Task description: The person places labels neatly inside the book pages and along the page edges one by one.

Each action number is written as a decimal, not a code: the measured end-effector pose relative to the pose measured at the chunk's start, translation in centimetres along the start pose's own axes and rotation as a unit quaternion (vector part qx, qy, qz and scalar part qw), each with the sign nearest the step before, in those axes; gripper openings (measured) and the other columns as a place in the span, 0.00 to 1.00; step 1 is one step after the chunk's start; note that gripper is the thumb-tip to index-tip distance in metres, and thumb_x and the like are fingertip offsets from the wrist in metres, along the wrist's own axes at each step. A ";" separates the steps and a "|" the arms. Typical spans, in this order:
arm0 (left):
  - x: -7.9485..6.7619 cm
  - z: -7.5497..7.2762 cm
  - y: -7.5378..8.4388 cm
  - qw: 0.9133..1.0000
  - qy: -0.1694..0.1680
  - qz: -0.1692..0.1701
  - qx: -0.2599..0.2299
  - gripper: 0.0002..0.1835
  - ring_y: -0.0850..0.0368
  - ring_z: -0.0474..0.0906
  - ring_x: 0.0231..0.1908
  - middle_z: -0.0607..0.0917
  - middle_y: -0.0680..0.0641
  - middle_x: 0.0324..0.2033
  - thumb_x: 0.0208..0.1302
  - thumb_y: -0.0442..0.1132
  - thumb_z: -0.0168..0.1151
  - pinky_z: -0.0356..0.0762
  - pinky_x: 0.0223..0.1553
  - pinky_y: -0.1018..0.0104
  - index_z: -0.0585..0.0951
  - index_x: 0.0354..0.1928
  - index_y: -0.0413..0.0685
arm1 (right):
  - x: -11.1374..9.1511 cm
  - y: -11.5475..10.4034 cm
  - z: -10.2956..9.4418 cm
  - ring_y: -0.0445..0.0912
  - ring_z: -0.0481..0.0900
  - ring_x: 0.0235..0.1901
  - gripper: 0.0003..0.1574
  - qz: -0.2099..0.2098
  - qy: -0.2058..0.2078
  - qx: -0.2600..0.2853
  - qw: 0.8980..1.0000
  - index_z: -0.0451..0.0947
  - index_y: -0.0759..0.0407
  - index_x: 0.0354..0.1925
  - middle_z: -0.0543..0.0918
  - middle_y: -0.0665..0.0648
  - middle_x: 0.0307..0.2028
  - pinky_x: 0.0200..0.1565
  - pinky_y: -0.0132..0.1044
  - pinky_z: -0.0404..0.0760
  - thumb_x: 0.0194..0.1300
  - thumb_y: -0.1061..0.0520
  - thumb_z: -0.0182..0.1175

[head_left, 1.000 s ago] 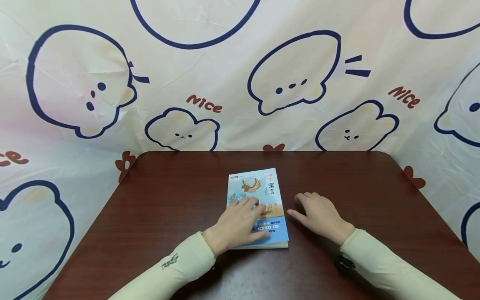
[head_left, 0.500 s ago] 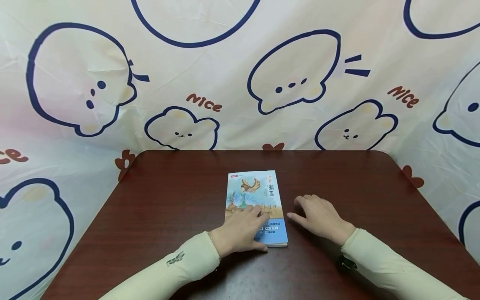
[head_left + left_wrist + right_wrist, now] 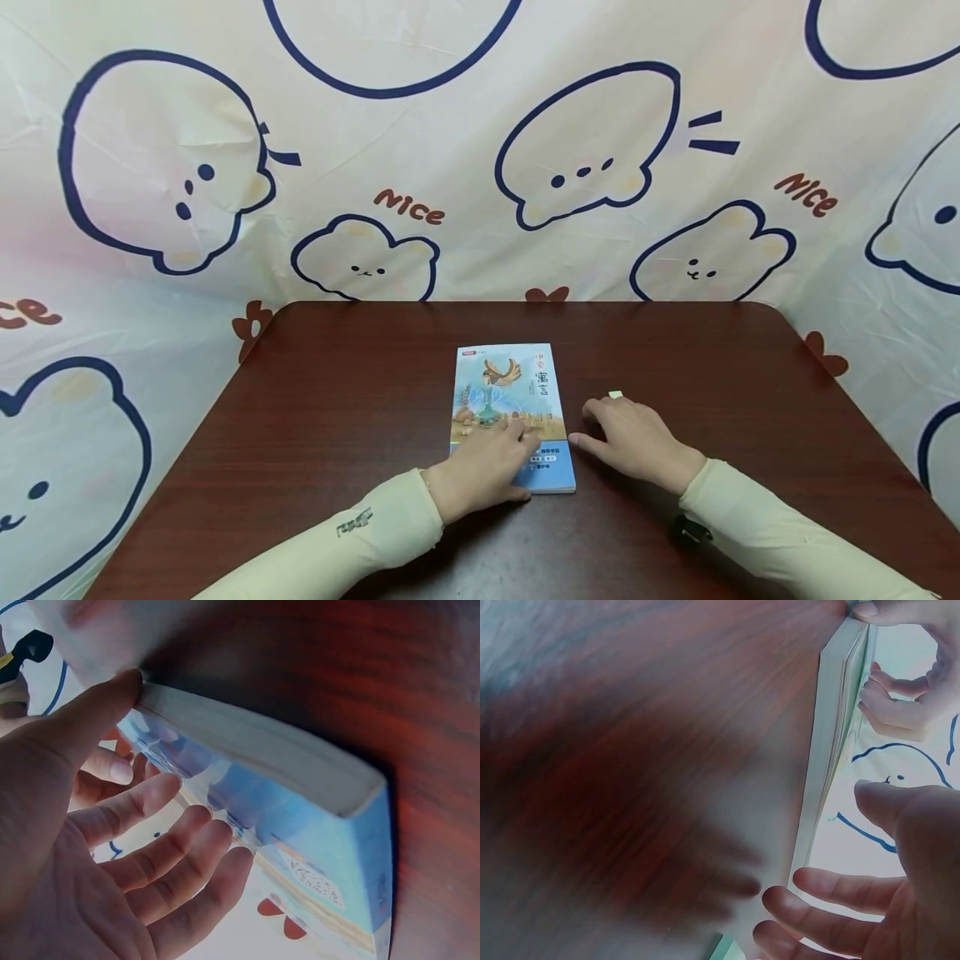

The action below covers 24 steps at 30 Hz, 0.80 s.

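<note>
A paperback book (image 3: pixel 502 379) with a blue and sandy illustrated cover lies face up on the brown table. My left hand (image 3: pixel 483 465) rests over its lower left part, fingers loosely bent on the cover. In the left wrist view the thumb (image 3: pixel 112 705) is at the book's bottom page edge. Just right of the book, my right hand (image 3: pixel 641 437) is low over the table with relaxed fingers and nothing between them. A small pale green piece (image 3: pixel 616 394) shows just beyond its fingers, mostly hidden by the hand; the right wrist view shows a green corner (image 3: pixel 721 948).
The dark wood table (image 3: pixel 337 375) reaches back to a white cloth backdrop (image 3: pixel 465 150) printed with cartoon bears. A black band (image 3: pixel 690 530) sits under the right sleeve's cuff.
My left hand has slid down the cover toward the near edge, baring more of the picture. The right hand has shifted slightly left, and the pale green piece now shows beyond it.
</note>
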<state>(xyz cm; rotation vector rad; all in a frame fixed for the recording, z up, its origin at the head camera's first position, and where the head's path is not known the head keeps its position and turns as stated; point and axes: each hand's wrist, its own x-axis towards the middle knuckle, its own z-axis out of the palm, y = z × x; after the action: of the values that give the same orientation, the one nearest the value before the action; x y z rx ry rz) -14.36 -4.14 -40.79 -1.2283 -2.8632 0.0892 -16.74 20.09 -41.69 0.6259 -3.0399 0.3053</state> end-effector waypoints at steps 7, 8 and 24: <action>-0.1 0.0 0.2 1.000 0.004 0.008 0.006 0.29 0.57 0.83 0.47 0.83 0.49 0.52 0.57 0.61 0.73 0.84 0.43 0.66 0.83 0.53 0.51 | 0.0 -0.3 0.0 0.43 0.82 0.34 0.27 -0.002 -0.005 0.008 1.000 0.83 0.59 0.48 0.87 0.55 0.38 0.36 0.42 0.84 0.64 0.40 0.67; -0.1 0.0 0.2 1.000 0.006 0.010 0.006 0.28 0.57 0.83 0.46 0.84 0.49 0.51 0.58 0.60 0.73 0.84 0.43 0.66 0.83 0.53 0.51 | -0.1 -0.3 0.0 0.43 0.82 0.34 0.26 -0.002 -0.005 0.009 1.000 0.83 0.59 0.48 0.88 0.55 0.38 0.36 0.42 0.84 0.64 0.40 0.67; -1.2 -0.2 -0.4 0.992 0.082 0.038 -0.085 0.05 0.65 0.76 0.26 0.83 0.53 0.28 0.65 0.36 0.64 0.70 0.27 0.75 0.84 0.31 0.47 | 0.1 -0.6 -0.5 0.37 0.73 0.25 0.15 0.017 -0.032 0.038 0.999 0.83 0.54 0.39 0.84 0.47 0.29 0.27 0.34 0.76 0.66 0.43 0.66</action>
<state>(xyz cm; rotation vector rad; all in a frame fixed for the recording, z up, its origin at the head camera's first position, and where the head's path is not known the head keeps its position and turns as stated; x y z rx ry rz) -13.80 -5.27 -40.57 -1.3046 -2.7294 -0.2474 -16.54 19.58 -41.06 0.6003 -3.1167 0.4128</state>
